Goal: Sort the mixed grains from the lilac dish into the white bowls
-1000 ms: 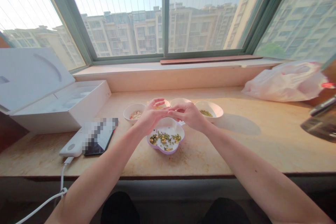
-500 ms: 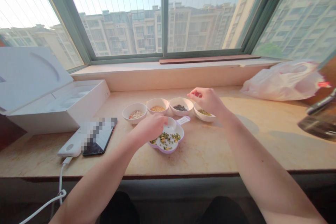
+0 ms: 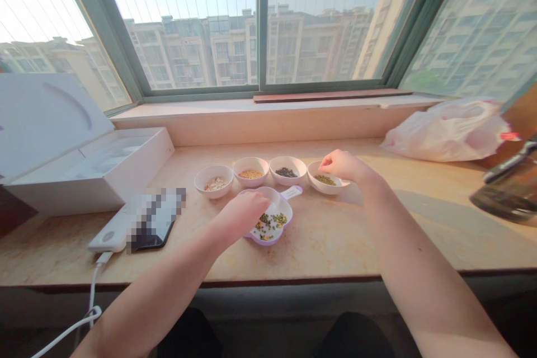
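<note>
My left hand [image 3: 247, 210] is over the left part of a purple-rimmed, handled dish [image 3: 286, 208]. Its fingers are bent together, and what they hold, if anything, is hidden. Green beans and yellowish grains [image 3: 268, 226] lie mixed in the dish. My right hand [image 3: 342, 165] is at the rim of the rightmost white bowl [image 3: 312, 180], fingertips pinched above its green beans [image 3: 324, 179]. Anything in that pinch is too small to make out. Further left stand a bowl of dark beans [image 3: 286, 172], a bowl of yellow grains [image 3: 250, 174] and a bowl of pale flakes [image 3: 216, 183].
On the left are an open white box [image 3: 92, 173], a phone [image 3: 157, 229] and a white power bank [image 3: 109, 232] with a cable. A plastic bag [image 3: 447, 131] and a dark glass vessel [image 3: 503, 193] stand right. The counter [image 3: 319, 260] ends at its front edge.
My right hand has moved right and slightly down, from between the two right bowls to the green-bean bowl. My left hand has shifted slightly within the dish area, its fingers still bent together.
</note>
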`<state>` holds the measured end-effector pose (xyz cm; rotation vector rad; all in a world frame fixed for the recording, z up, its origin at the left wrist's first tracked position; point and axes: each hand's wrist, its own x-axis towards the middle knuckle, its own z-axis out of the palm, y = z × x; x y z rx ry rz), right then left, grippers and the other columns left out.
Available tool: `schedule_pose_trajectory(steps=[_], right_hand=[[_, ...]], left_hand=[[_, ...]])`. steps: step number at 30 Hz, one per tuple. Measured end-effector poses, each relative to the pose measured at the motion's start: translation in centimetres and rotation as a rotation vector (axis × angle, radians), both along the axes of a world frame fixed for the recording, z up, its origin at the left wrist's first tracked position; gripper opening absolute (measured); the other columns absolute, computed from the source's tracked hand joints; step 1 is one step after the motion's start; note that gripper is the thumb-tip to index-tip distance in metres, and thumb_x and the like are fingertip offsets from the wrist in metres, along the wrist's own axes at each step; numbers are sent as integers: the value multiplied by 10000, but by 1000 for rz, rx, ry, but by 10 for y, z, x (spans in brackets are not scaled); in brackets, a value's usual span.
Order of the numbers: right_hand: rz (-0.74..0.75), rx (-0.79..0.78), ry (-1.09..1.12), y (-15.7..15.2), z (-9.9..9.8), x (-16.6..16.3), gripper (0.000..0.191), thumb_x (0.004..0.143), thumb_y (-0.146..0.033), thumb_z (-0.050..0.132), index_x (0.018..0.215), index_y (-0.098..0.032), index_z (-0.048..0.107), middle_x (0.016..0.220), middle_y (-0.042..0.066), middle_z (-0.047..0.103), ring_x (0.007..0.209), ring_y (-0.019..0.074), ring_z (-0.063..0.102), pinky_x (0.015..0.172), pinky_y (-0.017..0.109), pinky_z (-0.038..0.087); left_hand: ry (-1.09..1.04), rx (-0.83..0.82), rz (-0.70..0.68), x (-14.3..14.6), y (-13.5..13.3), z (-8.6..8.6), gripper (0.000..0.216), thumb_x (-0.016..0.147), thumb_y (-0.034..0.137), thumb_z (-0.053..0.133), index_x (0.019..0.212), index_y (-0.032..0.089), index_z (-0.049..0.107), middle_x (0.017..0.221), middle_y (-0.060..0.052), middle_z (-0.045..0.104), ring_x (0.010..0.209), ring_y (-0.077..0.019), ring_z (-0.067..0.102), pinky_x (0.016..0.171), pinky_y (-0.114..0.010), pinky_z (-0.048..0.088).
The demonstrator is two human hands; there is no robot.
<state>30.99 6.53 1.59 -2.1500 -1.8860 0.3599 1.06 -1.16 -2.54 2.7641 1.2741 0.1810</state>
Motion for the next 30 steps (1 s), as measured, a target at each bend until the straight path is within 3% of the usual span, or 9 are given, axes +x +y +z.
schedule_pose_trajectory(steps=[3,9,19,24,27,30], right_hand=[[11,7,8,2,-4,0,131,701,-233,702,769,-196,808,864,86,796,706,199,689,557,272,424],[33,-4,-7,5,-10,3,116,658,-257,745,742,-206,808,769,70,773,619,188,655,534,277,418],[-22,46,-36,0,-4,-5,265,791,-442,714,895,-224,821,989,96,803,817,240,702,646,303,448],[57,234,54,-1,-7,-15,243,851,-388,659,883,-196,805,969,108,802,852,243,699,677,306,453],[152,354,181,-4,-8,-28,251,867,-380,641,871,-180,793,896,98,792,802,223,683,696,304,457],[259,441,323,-10,-7,-44,274,868,-404,641,848,-169,781,786,73,761,734,204,649,697,309,461]], left_hand=[[-173,51,-56,0,4,-9,289,791,-24,482,669,183,642,780,-96,711,812,-235,692,844,-325,545],[-70,-18,-16,3,4,-4,266,746,-55,501,684,177,616,864,-121,725,884,-285,705,848,-364,533],[-195,-71,-34,-1,6,9,482,742,-77,441,1004,198,737,1064,-104,745,920,-270,721,828,-354,523],[-572,-210,-4,-1,12,17,385,784,9,546,1037,217,750,941,-55,737,911,-213,687,832,-333,538],[-950,-476,-40,0,14,22,289,775,103,684,1045,193,734,907,-38,706,854,-174,681,795,-316,548],[-1241,-718,-65,0,14,29,352,715,147,806,1055,190,724,880,-11,685,826,-149,683,812,-316,541]])
